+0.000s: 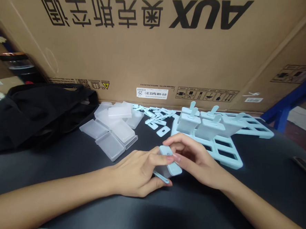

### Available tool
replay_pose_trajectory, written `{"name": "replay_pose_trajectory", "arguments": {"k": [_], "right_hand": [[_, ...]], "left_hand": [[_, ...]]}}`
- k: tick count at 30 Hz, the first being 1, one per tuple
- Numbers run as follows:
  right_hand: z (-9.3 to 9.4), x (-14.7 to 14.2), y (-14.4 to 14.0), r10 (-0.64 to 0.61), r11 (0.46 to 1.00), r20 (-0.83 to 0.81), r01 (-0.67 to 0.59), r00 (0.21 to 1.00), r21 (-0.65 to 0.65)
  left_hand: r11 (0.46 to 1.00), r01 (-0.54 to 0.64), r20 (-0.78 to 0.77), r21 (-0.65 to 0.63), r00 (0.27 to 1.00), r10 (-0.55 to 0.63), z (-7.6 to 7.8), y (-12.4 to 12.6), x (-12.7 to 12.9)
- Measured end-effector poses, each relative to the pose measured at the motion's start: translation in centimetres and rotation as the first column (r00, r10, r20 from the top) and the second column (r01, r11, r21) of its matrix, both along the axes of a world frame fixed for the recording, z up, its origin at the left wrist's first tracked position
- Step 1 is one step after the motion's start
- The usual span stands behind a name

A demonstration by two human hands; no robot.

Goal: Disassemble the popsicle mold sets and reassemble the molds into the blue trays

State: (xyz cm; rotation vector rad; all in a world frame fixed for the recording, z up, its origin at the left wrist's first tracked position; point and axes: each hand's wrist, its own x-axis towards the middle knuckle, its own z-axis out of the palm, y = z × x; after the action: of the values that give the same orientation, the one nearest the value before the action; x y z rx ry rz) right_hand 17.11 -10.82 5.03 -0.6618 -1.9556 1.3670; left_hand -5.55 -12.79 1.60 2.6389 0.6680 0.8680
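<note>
A: The left hand (136, 172) is closed around a pale blue stick lid (169, 160), which sits on a translucent mould cup (162, 170) held near the middle of the dark table (254, 196). The thumb is laid under the stick, the forefinger along the lid's near edge.

B: And the right hand (197, 160)?

A: Its fingertips are pinched on the lid's far end, so both hands are clamped on the same piece. The lid should probably be pressed down evenly at both ends; if only one end is pushed, it may be tilted and left half seated.

B: How is the cup best steadied?

A: It is likely best kept braced in the left palm, so that the thin wall is not squeezed out of shape.

B: What is found further out?

A: Just beyond the right hand a blue rack (228, 153) is seen with finished moulds (206, 124) standing in its far slots. Loose lids (159, 123) are scattered behind, clear cups (112, 132) are piled to the left, and a black bag (36, 114) lies at far left before a cardboard box (157, 45).
</note>
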Motion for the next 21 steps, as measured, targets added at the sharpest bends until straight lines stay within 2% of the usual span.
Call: {"name": "replay_pose_trajectory", "arguments": {"k": [4, 7, 9, 13, 21], "right_hand": [[0.0, 0.5, 0.2, -0.014, 0.996, 0.012, 0.013, 1.000, 0.087], [0.0, 0.9, 0.5, 0.059, 0.996, 0.061, -0.063, 0.996, 0.067], [-0.1, 1.0, 0.7, 0.066, 0.997, 0.100, -0.071, 0.993, 0.040], [-0.2, 1.0, 1.0, 0.077, 0.997, 0.119, -0.077, 0.990, -0.010], [-0.3, 1.3, 1.4, 0.143, 0.988, 0.123, -0.134, 0.982, -0.082]], "left_hand": [[0.995, -0.095, -0.072, 0.037, 0.993, 0.097, 0.3, 0.0, 0.1], [0.988, -0.150, -0.120, 0.023, 0.981, 0.152, 0.7, -0.2, 0.1], [0.984, -0.177, -0.157, 0.002, 0.972, 0.175, 0.9, -0.3, 0.1], [0.980, -0.183, -0.237, -0.077, 0.958, 0.161, 1.3, -0.6, 0.1], [0.981, -0.118, -0.219, -0.155, 0.972, 0.082, 1.2, -0.8, 0.1]]}}
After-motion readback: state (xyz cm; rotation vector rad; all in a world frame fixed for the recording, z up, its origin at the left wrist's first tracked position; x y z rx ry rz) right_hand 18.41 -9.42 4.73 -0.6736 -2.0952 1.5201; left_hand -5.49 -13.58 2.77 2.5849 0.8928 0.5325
